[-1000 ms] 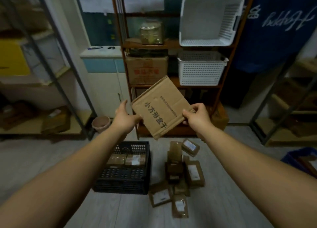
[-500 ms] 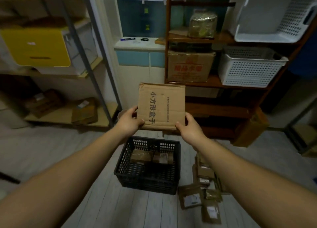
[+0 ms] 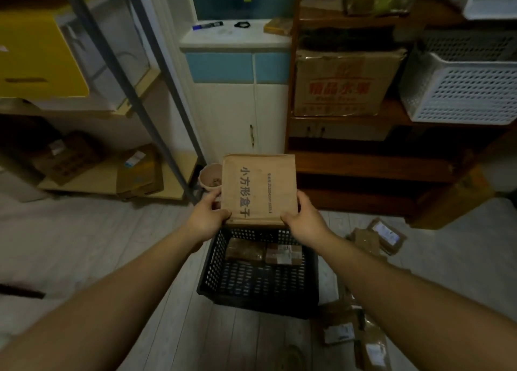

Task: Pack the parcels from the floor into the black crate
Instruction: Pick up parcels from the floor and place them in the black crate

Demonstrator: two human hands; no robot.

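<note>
A flat brown cardboard parcel (image 3: 258,189) with dark printed characters is held upright just above the far rim of the black crate (image 3: 260,300). My left hand (image 3: 208,217) grips its lower left edge and my right hand (image 3: 303,219) grips its lower right edge. Two small taped parcels (image 3: 264,252) lie side by side at the far end inside the crate. More brown parcels (image 3: 380,235) with white labels lie on the floor to the right of the crate, and several others (image 3: 352,334) at the lower right.
A wooden shelf unit (image 3: 363,163) with a cardboard box (image 3: 344,82) and white baskets (image 3: 461,88) stands behind the crate. A white cabinet (image 3: 240,110) and a small pot (image 3: 209,176) are straight ahead. A metal rack (image 3: 145,96) with a yellow box is at left.
The view has swung left and down. Both hands turned the cardboard parcel from tilted to upright and lowered it toward the crate's far rim.
</note>
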